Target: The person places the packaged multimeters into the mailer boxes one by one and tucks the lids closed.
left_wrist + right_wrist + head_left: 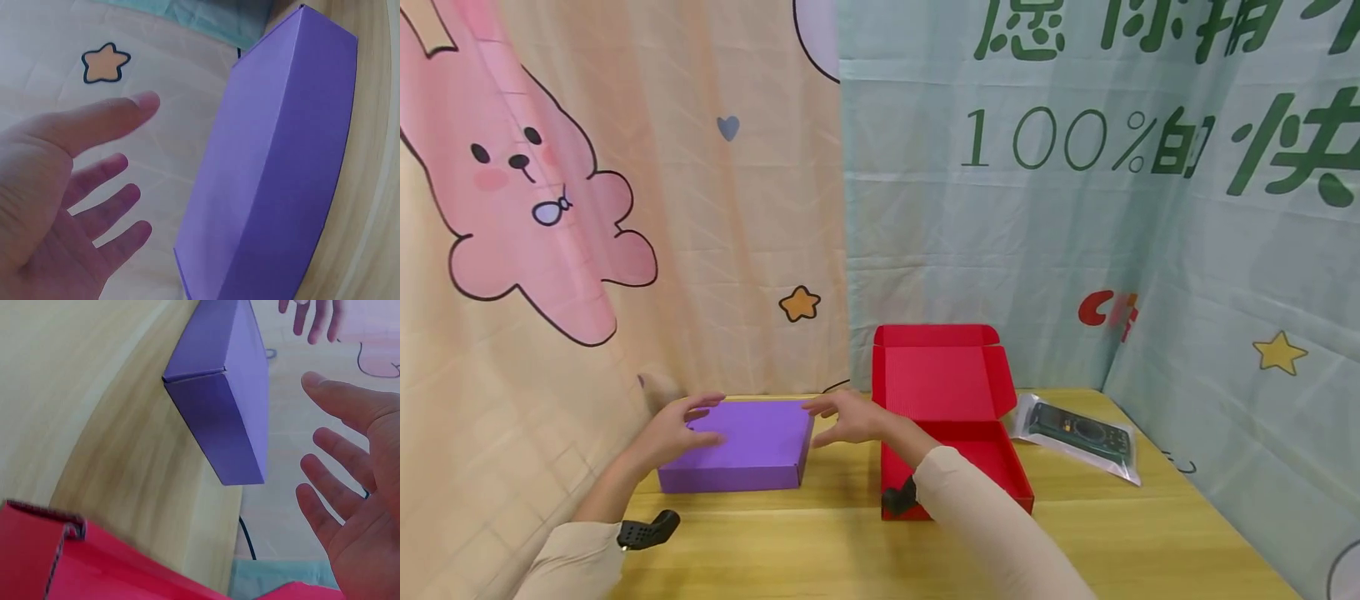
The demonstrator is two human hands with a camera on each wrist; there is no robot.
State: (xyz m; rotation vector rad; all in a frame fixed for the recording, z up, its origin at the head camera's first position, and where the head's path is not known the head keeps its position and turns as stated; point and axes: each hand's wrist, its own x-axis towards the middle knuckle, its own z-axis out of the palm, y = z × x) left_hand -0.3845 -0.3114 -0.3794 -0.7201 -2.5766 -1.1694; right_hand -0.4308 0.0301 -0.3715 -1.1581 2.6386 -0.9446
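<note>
A closed purple box (745, 442) lies flat on the left part of the table. Above its left side hovers my left hand (681, 433), fingers spread and holding nothing; in the left wrist view a gap shows between that hand (56, 187) and the box (269, 162). My right hand (850, 417) hangs near the box's right edge, its fingers apart and grasping nothing. The right wrist view shows the right hand (362, 475) clear of the purple box (219, 419). Under my right forearm stands a red box (943, 383) with its lid raised.
To the right of the red box lies a dark device with a dial, like a multimeter (1082, 433), inside a clear plastic bag. The wooden table (805, 550) is bounded by printed curtains (745, 250) behind and at both sides.
</note>
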